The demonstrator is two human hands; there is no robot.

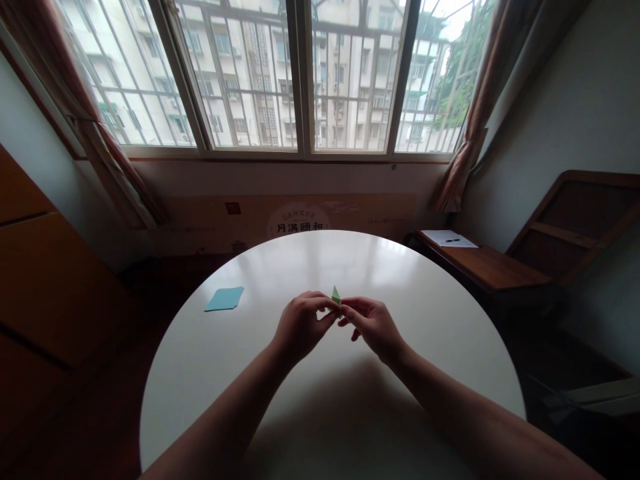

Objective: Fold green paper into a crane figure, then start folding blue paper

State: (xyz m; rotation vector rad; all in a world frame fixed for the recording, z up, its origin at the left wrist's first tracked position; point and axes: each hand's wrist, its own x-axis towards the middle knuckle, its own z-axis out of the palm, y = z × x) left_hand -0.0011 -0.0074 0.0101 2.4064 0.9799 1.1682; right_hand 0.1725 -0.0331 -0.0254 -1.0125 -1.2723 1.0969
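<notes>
Your left hand (303,321) and right hand (374,325) pinched a small, pointed green folded-paper piece (336,295). Uneven pressure could have creased it wrongly.

Brt barred window (255,87) past my L hand (303,325); wd bench (505,267) well R of my R hand (376,328); wht rnd tbl (215,373) below.

Folded paper (337,295) is light green, square paper (224,299) on the left is plain light blue, round table (200,387) just white, far-right bench (500,263) reddish brown.
</notes>
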